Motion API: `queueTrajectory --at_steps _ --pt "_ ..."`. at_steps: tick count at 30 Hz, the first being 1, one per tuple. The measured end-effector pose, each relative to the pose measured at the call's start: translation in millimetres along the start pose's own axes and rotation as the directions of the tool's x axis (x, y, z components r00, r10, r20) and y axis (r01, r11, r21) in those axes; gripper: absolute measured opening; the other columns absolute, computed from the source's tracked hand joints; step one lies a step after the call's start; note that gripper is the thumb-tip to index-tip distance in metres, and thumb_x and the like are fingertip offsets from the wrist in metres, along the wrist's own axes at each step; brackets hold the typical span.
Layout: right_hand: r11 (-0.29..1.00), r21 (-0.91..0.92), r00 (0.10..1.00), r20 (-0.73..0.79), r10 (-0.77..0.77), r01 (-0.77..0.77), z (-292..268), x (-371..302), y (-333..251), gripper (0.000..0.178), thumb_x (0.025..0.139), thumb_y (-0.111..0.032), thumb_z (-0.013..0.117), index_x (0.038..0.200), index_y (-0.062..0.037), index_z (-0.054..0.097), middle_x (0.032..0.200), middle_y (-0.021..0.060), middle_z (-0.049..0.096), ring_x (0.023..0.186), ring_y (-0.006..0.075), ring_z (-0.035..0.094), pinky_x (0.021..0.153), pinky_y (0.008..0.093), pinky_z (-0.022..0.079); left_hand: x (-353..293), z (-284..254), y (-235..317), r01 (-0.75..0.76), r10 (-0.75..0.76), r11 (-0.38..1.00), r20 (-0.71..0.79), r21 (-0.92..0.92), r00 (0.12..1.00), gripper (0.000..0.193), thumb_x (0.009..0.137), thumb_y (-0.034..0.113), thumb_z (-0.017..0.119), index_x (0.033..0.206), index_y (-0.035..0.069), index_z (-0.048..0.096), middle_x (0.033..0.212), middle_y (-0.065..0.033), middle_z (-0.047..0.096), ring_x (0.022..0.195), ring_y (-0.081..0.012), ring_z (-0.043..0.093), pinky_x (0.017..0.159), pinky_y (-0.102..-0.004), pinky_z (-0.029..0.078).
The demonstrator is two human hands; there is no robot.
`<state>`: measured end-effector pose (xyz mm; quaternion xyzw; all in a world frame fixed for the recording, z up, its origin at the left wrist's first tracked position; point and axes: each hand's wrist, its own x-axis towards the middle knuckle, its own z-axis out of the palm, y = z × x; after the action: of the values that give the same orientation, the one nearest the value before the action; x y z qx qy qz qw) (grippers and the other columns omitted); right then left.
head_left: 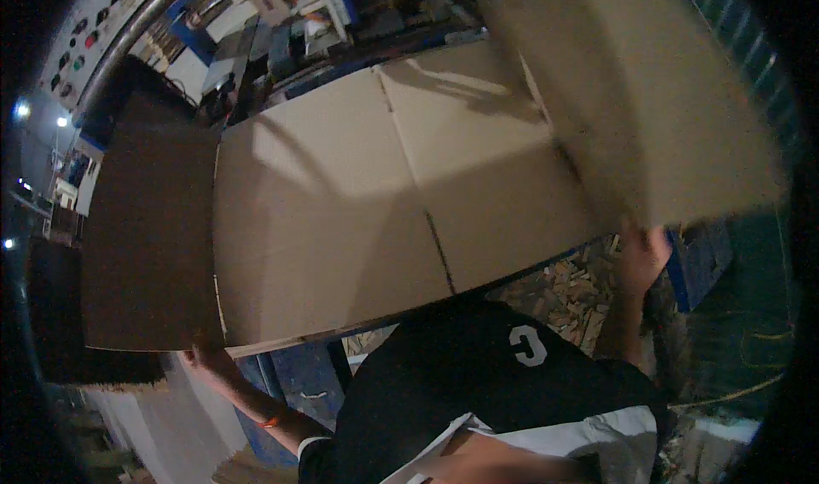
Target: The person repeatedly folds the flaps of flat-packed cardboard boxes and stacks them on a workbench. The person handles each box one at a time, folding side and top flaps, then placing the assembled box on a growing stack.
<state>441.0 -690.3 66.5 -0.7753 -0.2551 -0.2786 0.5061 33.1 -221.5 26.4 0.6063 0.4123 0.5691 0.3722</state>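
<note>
A large brown cardboard sheet (324, 220) with slots and fold lines spans the middle of the view. Its left panel (149, 237) and its right panel (682, 100) are bent up from the middle part. My left hand (205, 363) pinches the near edge at the left panel's corner, by the fold. At the right, my right hand (644, 249) grips the near edge close to the right fold; its fingers are partly hidden by the board and slightly blurred.
Behind the sheet stands a machine (375, 19) with metal parts. A control panel with buttons (81, 45) and a metal pipe (128, 36) are at the far left. Cardboard scraps (563, 292) litter the area below the near edge. Blue metal frames (699, 262) flank me.
</note>
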Motion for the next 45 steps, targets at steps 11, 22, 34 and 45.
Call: queueTrajectory --at_steps 11,22,34,45 --pt "0.798 0.063 0.462 0.787 -0.409 0.599 55 -22 -22 0.034 0.077 -0.024 0.058 0.106 -0.0070 0.062 0.119 0.0100 0.057 0.114 0.0303 0.049 0.093 0.0433 0.041 -62 106 76 -0.784 0.179 0.542 0.870 0.303 0.460 0.042 0.072 -0.003 0.060 0.111 0.013 0.063 0.126 -0.0109 0.050 0.120 -0.0291 0.044 0.102 -0.0435 0.033" --pt "0.798 0.009 0.372 0.881 -0.291 0.602 78 19 -3 0.076 0.071 -0.060 0.056 0.129 -0.0138 0.044 0.137 0.0100 0.038 0.126 0.0328 0.032 0.103 0.0486 0.027 -38 137 61 -0.773 0.256 0.587 0.852 0.238 0.457 0.054 0.064 -0.002 0.064 0.115 0.013 0.058 0.126 -0.0119 0.050 0.120 -0.0311 0.043 0.102 -0.0458 0.031" --pt "0.964 0.059 0.613 0.761 -0.212 0.260 99 45 21 0.049 0.081 -0.039 0.060 0.121 -0.0119 0.053 0.125 0.0128 0.051 0.120 0.0291 0.043 0.100 0.0426 0.033 -97 126 82 -0.676 0.304 0.729 0.935 -0.106 0.181 0.041 0.068 0.001 0.065 0.108 0.006 0.059 0.112 -0.0191 0.056 0.095 -0.0357 0.056 0.082 -0.0411 0.046" --pt "0.748 -0.006 0.604 0.586 0.540 -0.664 164 170 152 0.044 0.088 -0.029 0.053 0.122 -0.0019 0.048 0.106 0.0112 0.060 0.089 0.0197 0.060 0.072 0.0306 0.052 -70 231 34 0.147 -0.171 0.983 0.823 0.108 0.541 0.046 0.090 0.013 0.047 0.133 0.001 0.033 0.130 -0.0137 0.041 0.116 -0.0240 0.042 0.101 -0.0356 0.033"
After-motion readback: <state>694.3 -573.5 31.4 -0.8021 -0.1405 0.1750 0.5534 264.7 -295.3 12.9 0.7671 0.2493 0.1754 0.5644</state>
